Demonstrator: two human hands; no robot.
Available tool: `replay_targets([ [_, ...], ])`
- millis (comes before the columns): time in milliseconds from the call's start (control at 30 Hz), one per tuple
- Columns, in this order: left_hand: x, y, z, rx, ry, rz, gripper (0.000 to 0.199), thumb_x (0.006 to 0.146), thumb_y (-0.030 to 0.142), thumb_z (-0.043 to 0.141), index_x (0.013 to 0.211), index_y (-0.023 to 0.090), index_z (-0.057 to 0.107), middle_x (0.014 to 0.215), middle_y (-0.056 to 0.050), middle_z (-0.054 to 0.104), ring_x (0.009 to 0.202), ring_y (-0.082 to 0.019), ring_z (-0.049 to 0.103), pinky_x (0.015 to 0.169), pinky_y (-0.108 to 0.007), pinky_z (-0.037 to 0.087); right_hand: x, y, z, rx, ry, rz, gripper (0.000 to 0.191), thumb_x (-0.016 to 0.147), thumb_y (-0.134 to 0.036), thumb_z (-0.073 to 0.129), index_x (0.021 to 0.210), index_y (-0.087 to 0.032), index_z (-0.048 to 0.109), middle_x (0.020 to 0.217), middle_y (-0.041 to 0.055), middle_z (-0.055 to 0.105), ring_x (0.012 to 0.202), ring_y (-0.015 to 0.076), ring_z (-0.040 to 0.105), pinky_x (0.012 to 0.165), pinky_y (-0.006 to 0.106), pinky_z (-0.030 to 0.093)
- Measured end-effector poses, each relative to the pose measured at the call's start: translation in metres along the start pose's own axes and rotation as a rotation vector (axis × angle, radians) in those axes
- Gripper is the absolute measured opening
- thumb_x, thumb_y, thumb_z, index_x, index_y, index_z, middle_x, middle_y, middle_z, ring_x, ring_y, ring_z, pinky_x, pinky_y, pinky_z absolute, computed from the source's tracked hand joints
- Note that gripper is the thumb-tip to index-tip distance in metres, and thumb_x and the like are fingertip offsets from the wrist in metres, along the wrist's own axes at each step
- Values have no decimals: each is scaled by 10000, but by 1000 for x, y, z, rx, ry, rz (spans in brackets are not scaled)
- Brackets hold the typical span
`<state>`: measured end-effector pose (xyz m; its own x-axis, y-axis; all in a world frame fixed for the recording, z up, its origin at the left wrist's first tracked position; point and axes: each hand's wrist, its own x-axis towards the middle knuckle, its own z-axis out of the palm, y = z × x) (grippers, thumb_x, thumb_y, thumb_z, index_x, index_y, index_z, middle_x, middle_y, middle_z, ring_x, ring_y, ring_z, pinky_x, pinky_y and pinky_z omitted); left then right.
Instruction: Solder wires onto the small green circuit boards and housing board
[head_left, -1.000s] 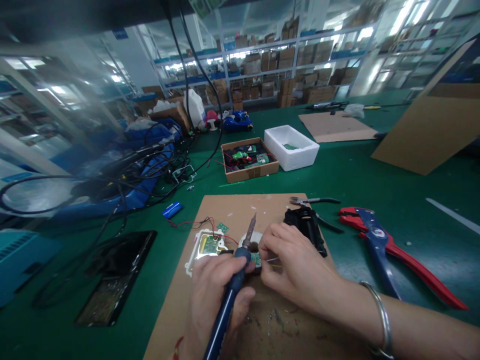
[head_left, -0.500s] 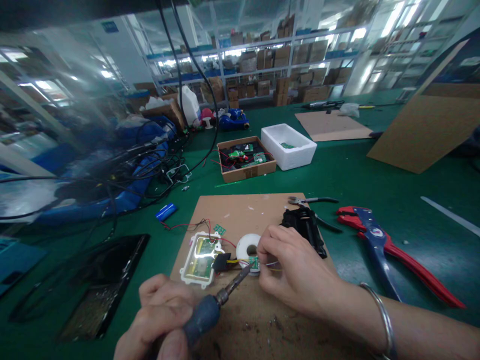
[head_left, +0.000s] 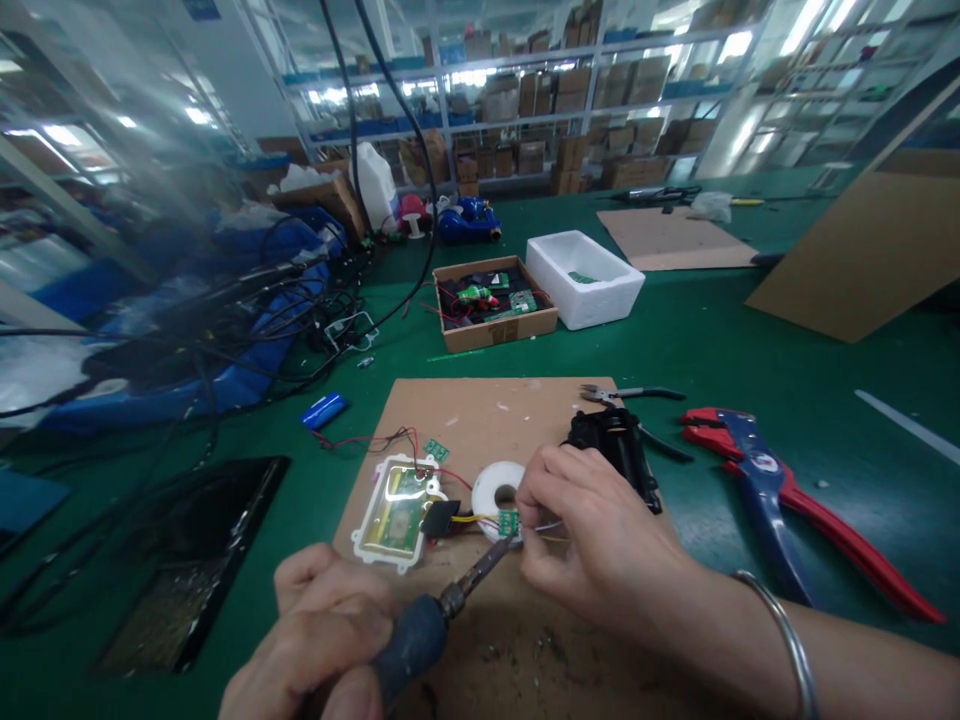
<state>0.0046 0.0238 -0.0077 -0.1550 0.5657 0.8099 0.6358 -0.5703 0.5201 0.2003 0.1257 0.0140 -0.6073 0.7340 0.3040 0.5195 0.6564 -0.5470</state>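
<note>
My left hand (head_left: pixel 315 630) grips a soldering iron (head_left: pixel 420 640) by its dark blue handle, with the metal tip close to a small green circuit board (head_left: pixel 508 522). That board sits against a white solder roll (head_left: pixel 496 490). My right hand (head_left: pixel 592 540) pinches thin wires leading to the board. Yellow wires run from the board to a black connector (head_left: pixel 439 518), next to a white plastic housing (head_left: pixel 397 515) holding a circuit board. All of this lies on a cardboard mat (head_left: pixel 465 420).
Side cutters (head_left: pixel 622 393), a black plastic part (head_left: pixel 619 450) and red-and-blue wire strippers (head_left: pixel 772 500) lie to the right. A blue battery (head_left: pixel 324 410) and a dark tray (head_left: pixel 202 560) lie left. Behind stand a cardboard box of boards (head_left: pixel 495 305) and a white foam box (head_left: pixel 585 280).
Since the oldest frame, my left hand has moved down and left, and the iron has tilted from upright over the roll to a low slant. My right hand has barely moved.
</note>
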Motion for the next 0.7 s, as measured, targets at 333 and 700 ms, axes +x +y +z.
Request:
replay_targets([
  [333,3,1,1,-3,-6,-10,147,819,263,512,702,200,575,543,40,540,472,-157,550,496,-415,333,-3,0,-1,-9,2,-9,94,644,-90,502,672,-171,540,737,8,554,693,140,449,641,296,274],
  [700,4,2,0,13,-15,1,135,813,239,524,706,186,588,557,32,547,511,-162,562,505,-415,352,-1,0,0,-11,14,-8,86,636,-95,502,658,-167,543,725,15,557,681,143,442,638,297,275],
])
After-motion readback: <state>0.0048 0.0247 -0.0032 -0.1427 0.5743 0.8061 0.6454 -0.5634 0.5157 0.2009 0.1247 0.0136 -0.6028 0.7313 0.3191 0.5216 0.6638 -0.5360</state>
